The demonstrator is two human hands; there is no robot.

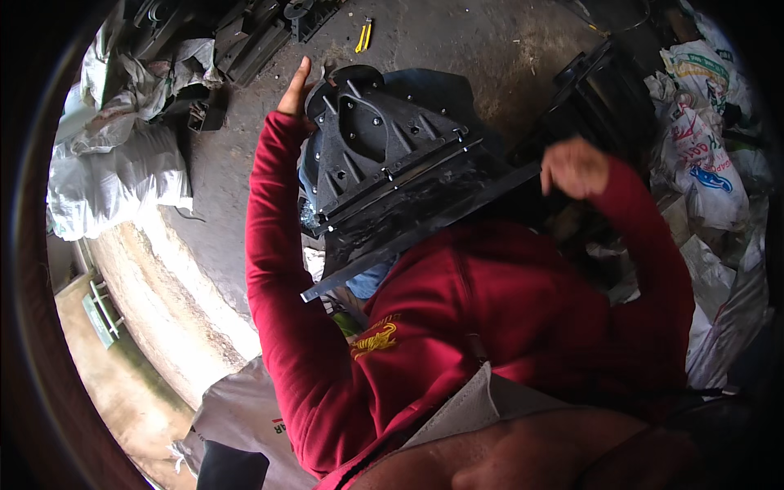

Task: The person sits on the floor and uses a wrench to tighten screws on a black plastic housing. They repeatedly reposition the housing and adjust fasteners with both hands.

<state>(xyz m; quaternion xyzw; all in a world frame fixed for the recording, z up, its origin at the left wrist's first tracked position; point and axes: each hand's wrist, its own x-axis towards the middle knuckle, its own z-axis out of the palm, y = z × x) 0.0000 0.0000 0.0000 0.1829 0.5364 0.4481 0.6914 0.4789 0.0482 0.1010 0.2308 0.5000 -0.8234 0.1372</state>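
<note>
A large black moulded part (377,135) with raised ribs, a triangular frame and several shiny screws lies tilted across my lap. Its long flat panel (408,224) runs along the side nearest my body. At the part's far left corner, my left hand (296,91) grips the edge, one digit pointing up and the other fingers hidden behind it. My right hand (576,168) hovers apart from the part, just beyond the panel's right end. Its fingers are curled together and slightly blurred; anything in them is too small or hidden to make out.
On the dark floor ahead lies a yellow utility knife (363,36). More black parts (253,37) sit at the far left, and another black piece (604,94) at the right. Plastic wrapping (118,180) is heaped on the left, with printed white sacks (698,159) on the right.
</note>
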